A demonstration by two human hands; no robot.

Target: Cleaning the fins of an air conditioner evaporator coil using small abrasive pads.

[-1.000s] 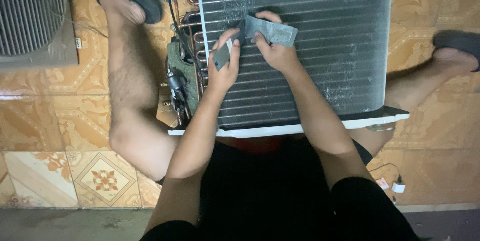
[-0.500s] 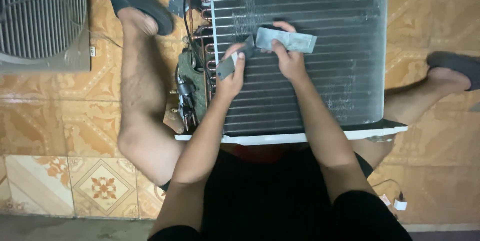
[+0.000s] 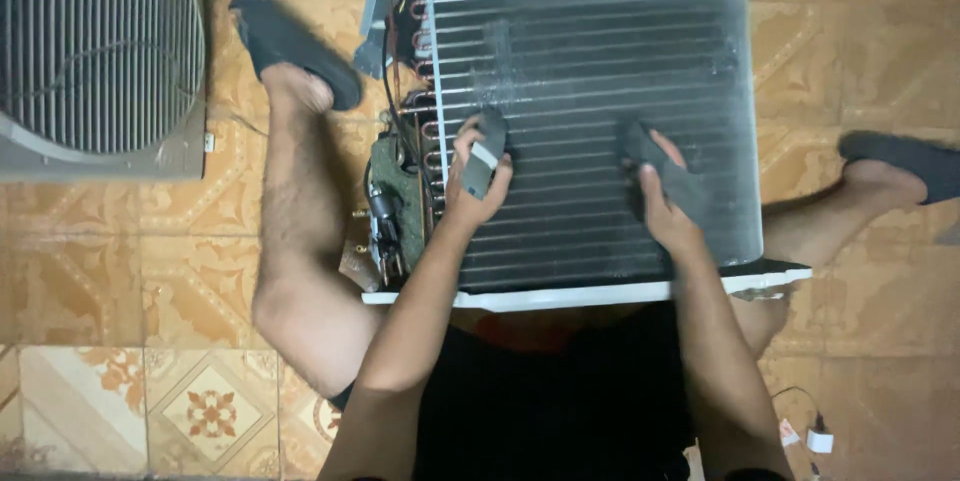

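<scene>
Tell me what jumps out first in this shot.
A big finned coil panel fills the centre, lying between the person's outstretched legs on the patterned tile floor. The left hand grips a small grey tool against the fins; the right hand presses a dark grey cloth there.

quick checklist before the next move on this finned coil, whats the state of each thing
1. Left hand grips a small grey tool: ok.
2. Right hand holds a grey strip flat on the coil: ok.
3. Coil lies flat between the legs: ok.
4. Fins straight under the hands: cannot tell.
5. Copper tube bends at the left edge apart from both hands: ok.
6. Small plug on the floor connected: cannot tell.
</scene>
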